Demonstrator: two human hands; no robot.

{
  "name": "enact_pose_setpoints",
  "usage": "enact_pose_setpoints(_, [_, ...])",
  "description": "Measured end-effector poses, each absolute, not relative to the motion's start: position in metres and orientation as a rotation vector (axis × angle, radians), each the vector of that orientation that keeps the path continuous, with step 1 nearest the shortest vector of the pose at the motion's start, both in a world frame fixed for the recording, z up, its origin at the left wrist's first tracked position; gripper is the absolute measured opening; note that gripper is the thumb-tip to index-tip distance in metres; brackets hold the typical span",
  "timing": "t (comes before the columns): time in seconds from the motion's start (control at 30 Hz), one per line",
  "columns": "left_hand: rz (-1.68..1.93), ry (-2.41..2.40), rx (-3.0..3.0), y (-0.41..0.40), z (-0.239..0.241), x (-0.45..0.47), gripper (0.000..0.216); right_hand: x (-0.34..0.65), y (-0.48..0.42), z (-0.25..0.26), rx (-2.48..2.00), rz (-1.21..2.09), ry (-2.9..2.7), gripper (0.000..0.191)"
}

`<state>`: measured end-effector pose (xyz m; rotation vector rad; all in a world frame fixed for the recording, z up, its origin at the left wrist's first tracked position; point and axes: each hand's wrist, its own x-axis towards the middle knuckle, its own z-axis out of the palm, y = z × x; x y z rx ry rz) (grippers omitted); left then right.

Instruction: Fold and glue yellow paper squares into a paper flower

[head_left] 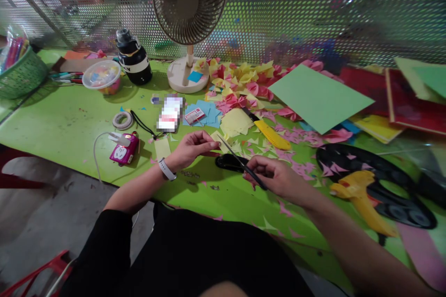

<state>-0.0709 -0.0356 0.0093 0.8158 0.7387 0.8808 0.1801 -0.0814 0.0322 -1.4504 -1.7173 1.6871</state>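
Note:
My left hand [193,147] pinches a small yellow paper piece [216,138] over the green table [69,125]. My right hand [275,177] grips black scissors [240,162], whose blades point up-left and meet the yellow paper. A white band sits on my left wrist. Pink and yellow paper scraps [296,139] lie scattered just beyond both hands.
A fan [188,18] stands at the back centre, beside a black bottle [134,58] and a plastic tub [102,75]. Folded pink and yellow paper pieces [240,81], a green sheet [318,97], a yellow cutter [272,134], a yellow glue gun [360,195], tape [122,120] and a pink device [124,150] lie around.

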Motion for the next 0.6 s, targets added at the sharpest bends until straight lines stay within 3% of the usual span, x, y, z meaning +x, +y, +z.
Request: enact_pose_setpoints(0.6, [0.823, 0.727, 0.841, -0.0370, 0.0100, -0.0712, 0.038, 0.1827, -0.0800, 0.0286, -1.458, 1.776, -1.697, 0.045])
